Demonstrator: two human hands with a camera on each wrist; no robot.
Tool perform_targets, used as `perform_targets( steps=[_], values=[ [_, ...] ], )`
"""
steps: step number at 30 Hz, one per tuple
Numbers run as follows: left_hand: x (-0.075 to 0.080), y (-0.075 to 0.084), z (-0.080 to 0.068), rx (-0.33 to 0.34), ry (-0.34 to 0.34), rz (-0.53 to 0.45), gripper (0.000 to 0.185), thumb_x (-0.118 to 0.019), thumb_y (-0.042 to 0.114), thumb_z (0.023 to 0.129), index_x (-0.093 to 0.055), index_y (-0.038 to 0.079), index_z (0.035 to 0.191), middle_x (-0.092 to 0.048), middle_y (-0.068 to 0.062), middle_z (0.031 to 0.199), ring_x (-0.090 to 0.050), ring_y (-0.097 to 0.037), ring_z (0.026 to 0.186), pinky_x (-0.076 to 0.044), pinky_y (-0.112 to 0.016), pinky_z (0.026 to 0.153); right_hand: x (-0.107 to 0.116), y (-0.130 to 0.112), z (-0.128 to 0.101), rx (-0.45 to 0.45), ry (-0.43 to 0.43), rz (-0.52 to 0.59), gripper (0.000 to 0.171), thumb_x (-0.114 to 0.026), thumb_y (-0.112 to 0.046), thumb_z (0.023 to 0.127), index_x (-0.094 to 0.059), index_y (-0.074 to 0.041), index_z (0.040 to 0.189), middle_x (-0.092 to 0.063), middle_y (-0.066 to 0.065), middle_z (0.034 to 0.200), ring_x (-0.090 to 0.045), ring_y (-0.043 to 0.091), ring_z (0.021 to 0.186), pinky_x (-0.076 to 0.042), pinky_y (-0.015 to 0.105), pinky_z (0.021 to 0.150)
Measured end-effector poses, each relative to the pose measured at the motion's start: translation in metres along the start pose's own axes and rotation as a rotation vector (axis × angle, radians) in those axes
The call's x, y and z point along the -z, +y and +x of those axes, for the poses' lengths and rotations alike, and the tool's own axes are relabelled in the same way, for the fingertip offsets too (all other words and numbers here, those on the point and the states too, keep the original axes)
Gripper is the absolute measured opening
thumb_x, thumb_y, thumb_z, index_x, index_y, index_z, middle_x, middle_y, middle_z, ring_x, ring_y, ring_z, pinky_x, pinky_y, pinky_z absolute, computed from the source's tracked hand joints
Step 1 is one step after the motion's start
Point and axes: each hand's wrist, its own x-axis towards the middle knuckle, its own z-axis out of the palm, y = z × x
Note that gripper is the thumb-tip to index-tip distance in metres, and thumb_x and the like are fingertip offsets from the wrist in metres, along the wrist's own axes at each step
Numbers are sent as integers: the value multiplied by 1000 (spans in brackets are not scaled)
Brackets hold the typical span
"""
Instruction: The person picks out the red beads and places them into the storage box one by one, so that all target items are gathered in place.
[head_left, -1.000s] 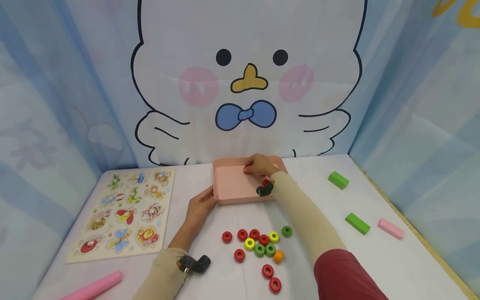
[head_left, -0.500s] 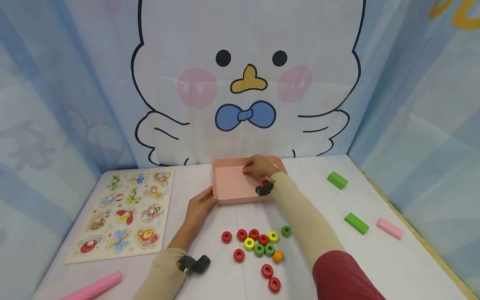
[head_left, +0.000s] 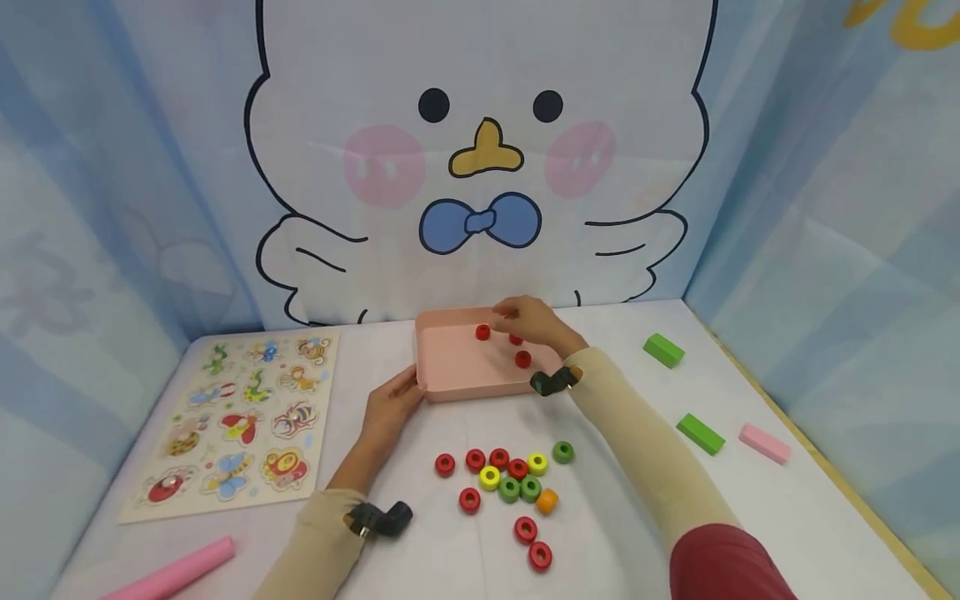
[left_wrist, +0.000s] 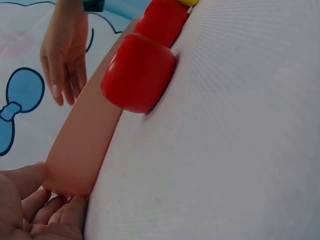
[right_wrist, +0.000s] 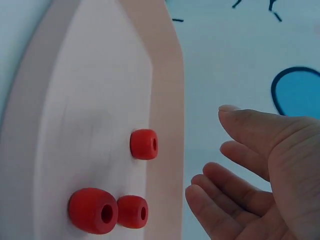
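Observation:
A pink tray (head_left: 450, 371) stands at the back middle of the white table, with three red beads (head_left: 522, 359) lying in it. My right hand (head_left: 517, 317) hovers just above the tray's far right part, fingers relaxed and holding nothing. The right wrist view shows that hand (right_wrist: 250, 170) open beside the tray's rim (right_wrist: 167, 115), with the red beads (right_wrist: 144, 144) below it. My left hand (head_left: 390, 404) holds the tray's near left corner. In the left wrist view its fingers (left_wrist: 55, 215) wrap that corner of the tray (left_wrist: 85, 145), and a red bead (left_wrist: 140, 80) lies close by on the table.
Several red, green, yellow and orange beads (head_left: 510, 487) lie clustered in front of the tray. Two green blocks (head_left: 663, 350) (head_left: 700, 433) and a pink block (head_left: 763, 443) lie at the right. An insect puzzle board (head_left: 240, 417) and a pink cylinder (head_left: 172, 571) lie at the left.
My right hand has let go of a red bead, which now lies in the tray, and has lifted slightly to the right with its fingers open. The left hand has stayed on the tray's corner.

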Motion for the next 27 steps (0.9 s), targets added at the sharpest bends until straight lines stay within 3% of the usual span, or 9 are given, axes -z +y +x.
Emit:
perform_targets(
  steps=[4,9,14,19,27],
  values=[
    [1,-1,1,-12,-6,-16,53,-63,10,95,-48,5,145,-49,-11,145,-47,-17,131,-43,-22,101,-3,-1,-16,69,25,13,46,-69,-28,93,-62,-6,132,-62,11,127,-60,26,106,-55,35,90],
    [1,-2,2,-5,-7,-4,53,-64,11,95,-48,7,145,-49,-10,146,-46,-18,132,-42,-25,103,-12,-2,-44,234,98,-38,37,-73,-21,90,-68,-2,122,-67,13,118,-61,27,103,-54,39,91],
    [0,-2,1,6,-14,12,53,-63,13,96,-48,9,146,-49,-8,146,-47,-16,131,-42,-25,103,-30,4,-77,250,86,-9,34,-71,-20,92,-68,-4,121,-66,11,117,-62,25,105,-55,36,90],
    [0,-1,0,-6,-10,7,53,-64,12,95,-48,7,146,-49,-8,145,-47,-16,131,-42,-23,102,-46,10,-105,273,20,98,32,-70,-17,92,-67,-4,121,-66,8,117,-63,20,106,-54,34,92],
    [0,2,0,14,-11,-2,52,-62,10,96,-47,7,146,-48,-9,146,-47,-16,131,-44,-22,101,-59,12,-134,295,-232,163,31,-72,-18,91,-68,-4,119,-67,6,115,-63,21,106,-55,29,90]
  ],
)
